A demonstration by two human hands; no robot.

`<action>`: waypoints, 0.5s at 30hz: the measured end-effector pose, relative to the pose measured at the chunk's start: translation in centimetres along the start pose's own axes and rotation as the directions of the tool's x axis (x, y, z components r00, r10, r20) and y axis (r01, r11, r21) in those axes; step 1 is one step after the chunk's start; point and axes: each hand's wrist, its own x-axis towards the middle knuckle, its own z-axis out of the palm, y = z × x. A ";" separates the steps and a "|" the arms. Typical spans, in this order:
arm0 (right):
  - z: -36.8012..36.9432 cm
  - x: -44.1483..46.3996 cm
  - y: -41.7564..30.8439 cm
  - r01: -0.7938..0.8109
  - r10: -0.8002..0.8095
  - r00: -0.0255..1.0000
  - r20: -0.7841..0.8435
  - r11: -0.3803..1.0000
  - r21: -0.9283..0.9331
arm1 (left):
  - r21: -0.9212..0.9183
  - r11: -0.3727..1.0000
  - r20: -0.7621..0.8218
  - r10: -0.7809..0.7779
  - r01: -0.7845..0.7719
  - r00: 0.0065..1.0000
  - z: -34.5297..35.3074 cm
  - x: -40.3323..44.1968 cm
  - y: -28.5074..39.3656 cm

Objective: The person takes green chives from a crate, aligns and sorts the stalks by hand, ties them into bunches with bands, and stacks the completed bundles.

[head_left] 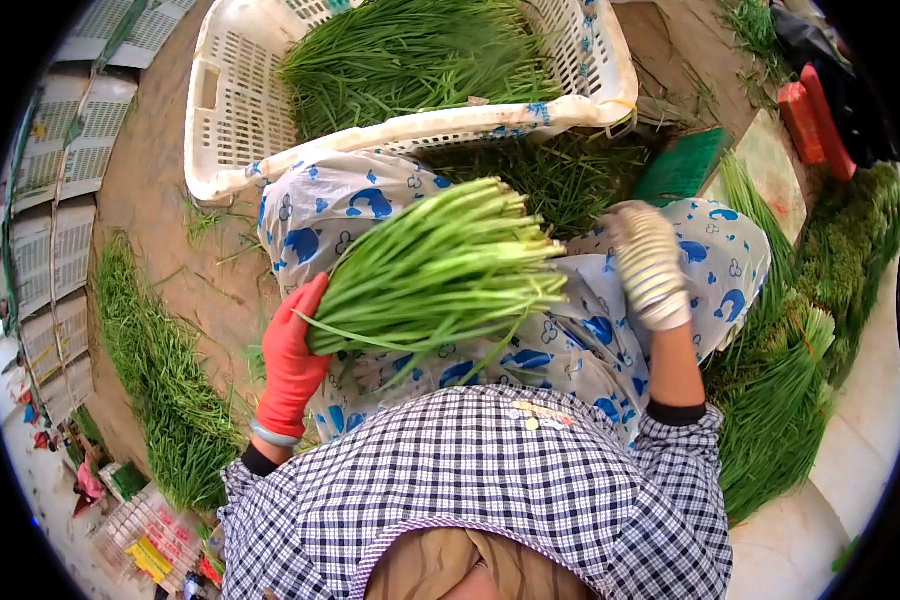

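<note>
A thick bunch of long green stalks [440,265] lies across my lap, its pale cut ends pointing right. My left hand [295,345], in a red glove, is wrapped round the leafy left end of the bunch. To the right of the pale ends, my right hand [647,255], in a striped whitish glove, is raised over my right knee, apart from the bunch. Its fingers are blurred, so what they hold, if anything, cannot be made out. A patterned plastic cover [600,325] lies over my legs.
Ahead is a white crate [240,135] with green stalks [420,60]. Loose greens [160,390] lie on the floor at left. Piled bunches [780,420] are at right, near a green box [682,165] and a red object [815,120]. Stacked crates [50,240] stand far left.
</note>
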 end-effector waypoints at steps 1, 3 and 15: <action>0.0 0.1 2.0 -0.151 0.143 0.988 0.051 0.970 0.192 | 0.000 1.000 -0.001 -0.003 0.003 1.000 -0.4 0.1 0.3; -1.4 1.0 1.2 0.058 -0.021 0.998 -0.067 0.795 0.603 | -0.447 0.864 0.153 -0.183 0.233 0.971 -1.3 0.4 0.4; 1.0 4.4 -7.2 -0.306 -0.130 0.915 0.381 0.393 0.867 | -0.474 0.171 0.856 -0.140 0.864 0.498 0.8 -1.7 1.8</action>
